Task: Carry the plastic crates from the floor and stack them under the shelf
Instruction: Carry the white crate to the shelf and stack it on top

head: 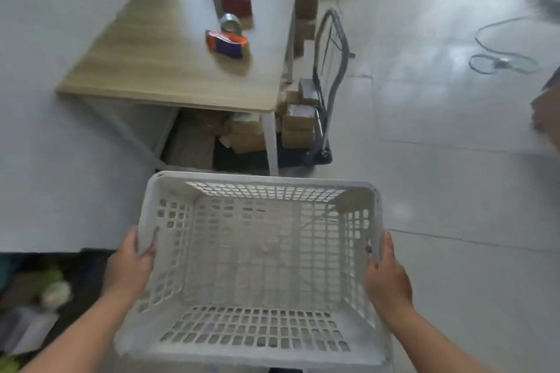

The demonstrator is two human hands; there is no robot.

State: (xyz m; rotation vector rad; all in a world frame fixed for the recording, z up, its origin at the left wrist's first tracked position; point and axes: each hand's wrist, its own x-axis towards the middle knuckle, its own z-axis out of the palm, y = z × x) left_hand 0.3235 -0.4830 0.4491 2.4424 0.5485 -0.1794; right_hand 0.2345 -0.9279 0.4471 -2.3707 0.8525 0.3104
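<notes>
I hold a white perforated plastic crate (260, 182) in front of me, above the floor, its open top facing me and nothing inside. My left hand (131, 263) grips its left rim, fingers curled over the edge. On the opposite rim my right hand (389, 275) grips the same way. Ahead stands a wooden-topped table (157, 60) with white legs; cardboard boxes (245, 133) sit in the space beneath it.
Tape rolls and a dispenser (227, 42) lie on the table. A hand trolley (328, 70) loaded with boxes stands right of the table. A cable (503, 60) lies coiled on the tiled floor at right. Dark clutter sits at lower left.
</notes>
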